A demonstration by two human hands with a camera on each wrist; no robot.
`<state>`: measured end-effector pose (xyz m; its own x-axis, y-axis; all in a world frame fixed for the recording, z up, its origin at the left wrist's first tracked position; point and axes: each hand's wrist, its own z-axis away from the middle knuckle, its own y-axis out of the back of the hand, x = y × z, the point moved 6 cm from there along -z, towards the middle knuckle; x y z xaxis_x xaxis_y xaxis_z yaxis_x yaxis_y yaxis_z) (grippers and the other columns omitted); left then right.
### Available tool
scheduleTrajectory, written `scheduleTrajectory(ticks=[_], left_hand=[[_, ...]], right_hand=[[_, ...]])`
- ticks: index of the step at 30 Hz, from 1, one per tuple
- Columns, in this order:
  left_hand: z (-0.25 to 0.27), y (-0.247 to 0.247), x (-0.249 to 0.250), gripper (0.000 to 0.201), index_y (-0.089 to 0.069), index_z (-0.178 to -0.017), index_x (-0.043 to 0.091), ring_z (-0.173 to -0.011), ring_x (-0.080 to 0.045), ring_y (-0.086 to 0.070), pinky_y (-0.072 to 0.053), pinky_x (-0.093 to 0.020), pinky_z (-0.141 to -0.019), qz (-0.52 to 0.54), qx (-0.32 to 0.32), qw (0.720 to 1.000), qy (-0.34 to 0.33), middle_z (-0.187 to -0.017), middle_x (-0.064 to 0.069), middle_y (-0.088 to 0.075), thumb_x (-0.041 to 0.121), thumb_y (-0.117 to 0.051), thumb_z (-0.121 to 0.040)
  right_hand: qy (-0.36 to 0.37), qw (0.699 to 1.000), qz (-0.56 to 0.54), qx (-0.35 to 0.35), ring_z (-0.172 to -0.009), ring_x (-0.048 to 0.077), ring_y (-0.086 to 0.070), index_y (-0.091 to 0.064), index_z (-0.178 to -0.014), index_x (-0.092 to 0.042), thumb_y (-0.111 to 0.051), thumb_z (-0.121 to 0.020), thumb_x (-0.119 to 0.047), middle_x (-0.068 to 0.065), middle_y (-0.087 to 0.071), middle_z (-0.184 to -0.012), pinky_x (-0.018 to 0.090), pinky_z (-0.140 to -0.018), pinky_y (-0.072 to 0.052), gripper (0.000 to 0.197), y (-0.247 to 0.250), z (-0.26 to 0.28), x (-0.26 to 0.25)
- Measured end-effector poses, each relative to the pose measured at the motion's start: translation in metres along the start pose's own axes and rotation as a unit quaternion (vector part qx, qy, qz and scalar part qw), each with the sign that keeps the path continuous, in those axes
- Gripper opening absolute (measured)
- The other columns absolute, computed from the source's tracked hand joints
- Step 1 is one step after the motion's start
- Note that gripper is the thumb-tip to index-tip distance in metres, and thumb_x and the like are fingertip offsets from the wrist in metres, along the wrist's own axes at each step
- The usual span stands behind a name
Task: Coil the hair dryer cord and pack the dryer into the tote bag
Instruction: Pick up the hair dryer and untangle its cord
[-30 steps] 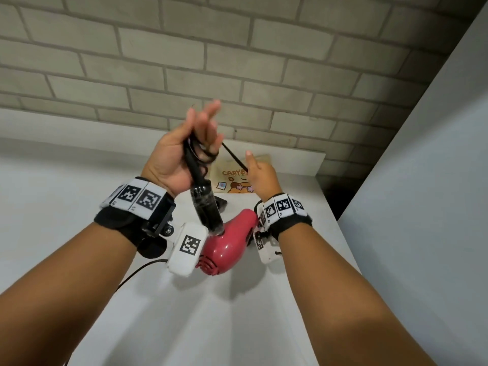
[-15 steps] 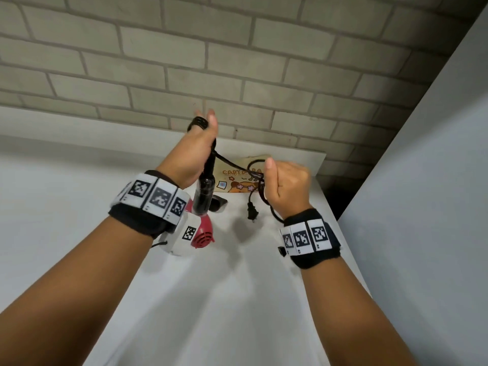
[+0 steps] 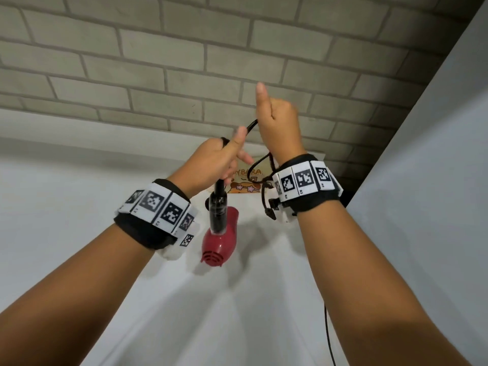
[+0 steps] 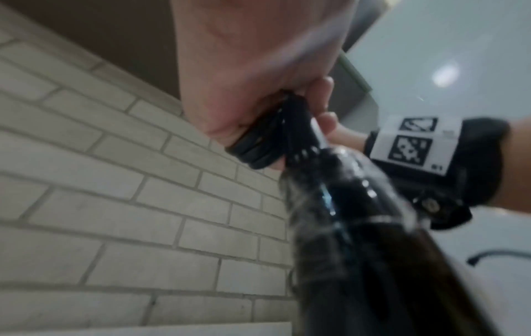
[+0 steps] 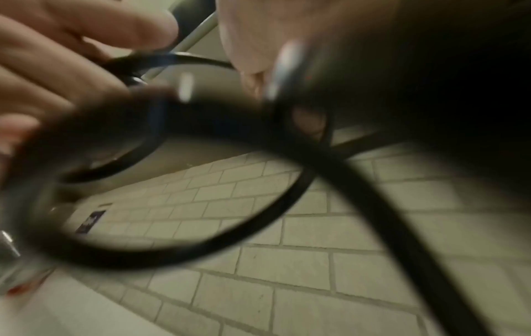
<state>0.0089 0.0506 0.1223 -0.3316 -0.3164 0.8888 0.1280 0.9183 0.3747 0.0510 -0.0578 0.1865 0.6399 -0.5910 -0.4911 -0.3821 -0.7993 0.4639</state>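
The red hair dryer (image 3: 221, 237) hangs nozzle-down above the white table from its black handle (image 3: 218, 207). My left hand (image 3: 216, 162) grips the top of that handle together with several wound turns of black cord (image 4: 258, 145). My right hand (image 3: 277, 122) is raised higher, just to the right, fingers curled round the cord (image 3: 252, 124) with the thumb up. A loose loop of cord (image 5: 201, 204) and the plug (image 3: 270, 211) dangle below my right wrist. The tote bag (image 3: 248, 180), beige with a cartoon print, lies flat on the table behind my hands, mostly hidden.
A grey brick wall (image 3: 184, 62) rises behind the white table (image 3: 211, 313). A pale panel (image 3: 422, 180) closes off the right side. A thin black cable (image 3: 328, 336) runs along the table under my right forearm.
My right hand has risen from table level beside the dryer to above my left hand, carrying cord. My left hand dropped slightly and the dryer swung to hang upright.
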Motion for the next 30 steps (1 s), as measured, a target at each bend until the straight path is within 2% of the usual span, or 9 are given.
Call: scheduleTrajectory(ticks=[3,6,8,11,15,19,24,27,30], left_hand=[[0.003,0.001,0.001,0.042,-0.065,-0.070,0.010,-0.037,-0.009,-0.040,-0.053,-0.022,-0.067,0.060,-0.045,0.997,0.000,-0.033,0.008,-0.035,0.036,-0.044,-0.095],[0.004,0.005,-0.003,0.038,-0.057,-0.068,0.009,-0.031,-0.005,-0.036,-0.050,-0.017,-0.057,0.185,-0.085,0.979,0.022,-0.029,0.008,-0.030,0.026,-0.038,-0.097],[0.003,0.011,-0.003,0.042,-0.056,-0.064,0.010,-0.028,-0.003,-0.033,-0.049,-0.016,-0.053,0.270,-0.080,0.959,0.028,-0.026,0.008,-0.028,0.026,-0.034,-0.096],[0.003,0.016,-0.005,0.044,-0.064,-0.062,0.013,-0.031,-0.003,-0.036,-0.049,-0.016,-0.053,0.326,-0.064,0.943,0.031,-0.027,0.008,-0.030,0.032,-0.036,-0.092],[0.010,0.022,-0.013,0.046,-0.071,-0.065,0.015,-0.036,-0.003,-0.040,-0.050,-0.016,-0.054,0.342,-0.035,0.938,0.043,-0.031,0.009,-0.035,0.031,-0.037,-0.091],[0.015,0.039,-0.010,0.044,-0.072,-0.061,0.016,-0.030,-0.002,-0.034,-0.047,-0.014,-0.052,0.417,-0.012,0.909,0.020,-0.025,0.011,-0.030,0.036,-0.040,-0.084],[0.011,0.067,0.005,0.045,-0.070,-0.059,0.017,-0.028,-0.004,-0.036,-0.047,-0.013,-0.052,0.485,0.019,0.874,-0.031,-0.024,0.007,-0.032,0.037,-0.039,-0.085],[0.006,0.082,0.001,0.054,-0.070,-0.063,0.018,-0.030,-0.004,-0.038,-0.047,-0.012,-0.056,0.496,0.055,0.865,-0.045,-0.026,0.007,-0.034,0.036,-0.032,-0.096],[0.005,0.097,-0.005,0.055,-0.071,-0.067,0.018,-0.032,-0.003,-0.040,-0.046,-0.011,-0.059,0.511,0.085,0.853,-0.062,-0.027,0.008,-0.036,0.037,-0.029,-0.098]], right_hand=[[-0.092,0.985,-0.097,-0.111,-0.039,0.006,-0.029,-0.032,-0.045,-0.020,-0.036,-0.099,-0.039,-0.006,-0.030,-0.042,0.025,-0.053,-0.029,0.057,-0.016,0.006,0.016],[-0.142,0.966,-0.152,-0.152,-0.036,0.004,-0.034,-0.042,-0.046,-0.019,-0.034,-0.098,-0.042,-0.007,-0.037,-0.035,0.022,-0.050,-0.032,0.058,-0.027,0.021,0.031],[-0.167,0.957,-0.164,-0.169,-0.037,0.007,-0.034,-0.042,-0.046,-0.020,-0.032,-0.098,-0.046,-0.007,-0.037,-0.037,0.022,-0.050,-0.032,0.059,-0.035,0.034,0.041],[-0.215,0.943,-0.192,-0.167,-0.043,0.013,-0.032,-0.039,-0.045,-0.021,-0.032,-0.096,-0.051,-0.004,-0.035,-0.045,0.025,-0.050,-0.029,0.060,-0.046,0.050,0.050],[-0.234,0.940,-0.190,-0.161,-0.043,0.010,-0.033,-0.039,-0.050,-0.018,-0.033,-0.097,-0.049,-0.004,-0.037,-0.047,0.020,-0.048,-0.031,0.056,-0.051,0.058,0.059],[-0.230,0.953,-0.129,-0.148,-0.045,0.011,-0.035,-0.037,-0.052,-0.017,-0.034,-0.097,-0.047,-0.003,-0.036,-0.050,0.024,-0.054,-0.034,0.054,-0.056,0.068,0.080],[-0.295,0.937,-0.123,-0.140,-0.059,0.018,-0.042,-0.048,-0.068,-0.012,-0.031,-0.096,-0.052,0.007,-0.039,-0.059,0.030,-0.065,-0.040,0.052,-0.059,0.093,0.118],[-0.336,0.917,-0.164,-0.138,-0.047,0.007,-0.041,-0.043,-0.059,-0.015,-0.032,-0.096,-0.050,-0.003,-0.040,-0.052,0.020,-0.057,-0.038,0.053,-0.053,0.100,0.130],[-0.353,0.913,-0.168,-0.119,-0.041,0.005,-0.035,-0.037,-0.055,-0.018,-0.035,-0.097,-0.047,-0.003,-0.036,-0.052,0.019,-0.050,-0.029,0.051,-0.045,0.103,0.139]])
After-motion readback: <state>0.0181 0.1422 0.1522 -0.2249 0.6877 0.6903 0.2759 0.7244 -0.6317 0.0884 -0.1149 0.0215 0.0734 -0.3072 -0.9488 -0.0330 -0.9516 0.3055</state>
